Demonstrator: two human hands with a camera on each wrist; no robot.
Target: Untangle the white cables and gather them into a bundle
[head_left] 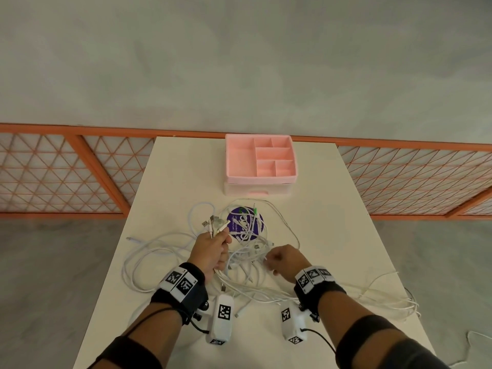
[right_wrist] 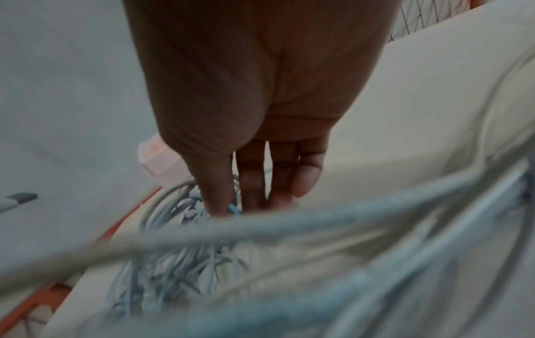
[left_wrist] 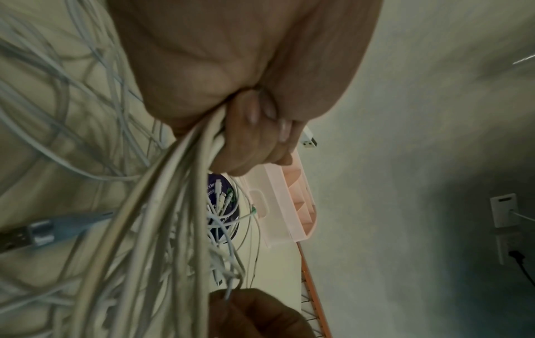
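A tangle of white cables (head_left: 247, 258) lies across the middle of the white table (head_left: 332, 209). My left hand (head_left: 221, 247) grips a bunch of cable ends, and their USB plugs (head_left: 215, 223) fan out above the fist. In the left wrist view the curled fingers (left_wrist: 254, 141) wrap the bundled cables (left_wrist: 173, 205), which run down towards the camera. My right hand (head_left: 267, 262) sits just right of the tangle and pinches one thin cable. The right wrist view shows its thumb and fingers (right_wrist: 254, 183) reaching down into the knot of cables (right_wrist: 179, 263).
A pink compartment organizer (head_left: 259, 161) with a drawer stands at the table's far edge. A purple round disc (head_left: 245, 222) lies under some cables. Several cable loops (head_left: 394, 302) trail over the table's right edge. An orange lattice railing (head_left: 80, 169) runs behind.
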